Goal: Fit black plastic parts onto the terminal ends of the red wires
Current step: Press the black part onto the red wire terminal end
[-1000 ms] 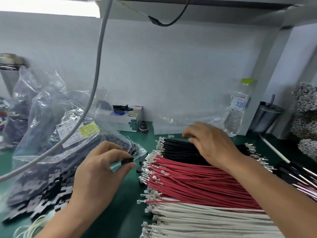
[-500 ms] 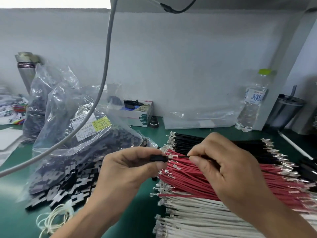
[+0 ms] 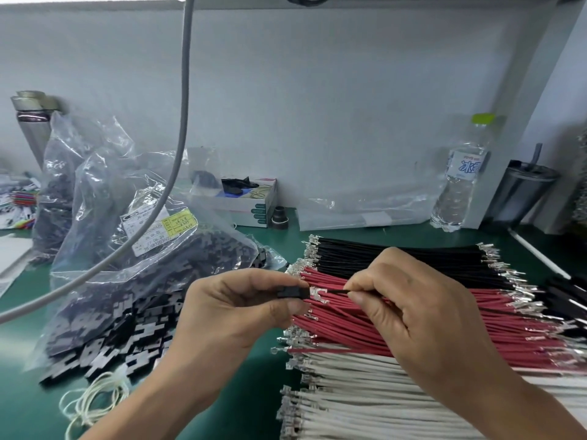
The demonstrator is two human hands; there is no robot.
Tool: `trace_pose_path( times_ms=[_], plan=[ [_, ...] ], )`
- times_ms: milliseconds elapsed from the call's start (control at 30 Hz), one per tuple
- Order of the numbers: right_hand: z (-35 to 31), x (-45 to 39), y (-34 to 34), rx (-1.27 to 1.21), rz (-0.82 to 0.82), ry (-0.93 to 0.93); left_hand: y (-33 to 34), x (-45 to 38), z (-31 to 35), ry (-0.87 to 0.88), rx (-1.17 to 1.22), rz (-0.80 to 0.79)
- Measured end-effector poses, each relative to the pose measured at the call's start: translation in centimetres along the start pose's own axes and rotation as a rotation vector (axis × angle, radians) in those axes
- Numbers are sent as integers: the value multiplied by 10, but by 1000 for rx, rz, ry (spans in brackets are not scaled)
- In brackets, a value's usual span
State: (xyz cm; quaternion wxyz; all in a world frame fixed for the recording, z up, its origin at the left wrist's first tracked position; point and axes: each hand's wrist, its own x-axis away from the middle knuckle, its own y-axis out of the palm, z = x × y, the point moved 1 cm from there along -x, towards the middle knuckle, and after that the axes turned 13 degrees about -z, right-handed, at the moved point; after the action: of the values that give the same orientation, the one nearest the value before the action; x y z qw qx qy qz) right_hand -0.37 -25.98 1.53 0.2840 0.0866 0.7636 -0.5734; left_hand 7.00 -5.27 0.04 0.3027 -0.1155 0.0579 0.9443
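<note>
Crosswise, black plastic part (image 3: pixel 293 293), opening facing wire terminal (image 3: pixel 317 293)

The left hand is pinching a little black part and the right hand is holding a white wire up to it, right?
Not quite. In the head view the left hand does pinch the little black part, but the wire pinched in the right hand looks dark, not white. The white wires lie untouched in the pile below.

Right hand (image 3: pixel 409 309) brought wire terminal (image 3: pixel 317 293) against black part (image 3: pixel 293 293).
</note>
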Motion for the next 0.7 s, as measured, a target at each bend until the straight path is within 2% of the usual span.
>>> trace_pose_path(
  times_ms=[167,300,433,567,700],
  plan=[
    [-2,0,2,-66,-17,-21,-1,1,1,-11,-8,4],
    [-1,0,0,-135,-8,36,-2,0,-1,-36,63,-2],
    [-2,-1,-1,-99,-15,12,-2,0,-3,-49,106,-14],
    [-2,0,-2,-164,-7,33,-2,-1,-5,-60,121,-22],
    [-5,-1,-1,-99,-41,-10,-1,0,-4,-44,123,-28]
  ],
)
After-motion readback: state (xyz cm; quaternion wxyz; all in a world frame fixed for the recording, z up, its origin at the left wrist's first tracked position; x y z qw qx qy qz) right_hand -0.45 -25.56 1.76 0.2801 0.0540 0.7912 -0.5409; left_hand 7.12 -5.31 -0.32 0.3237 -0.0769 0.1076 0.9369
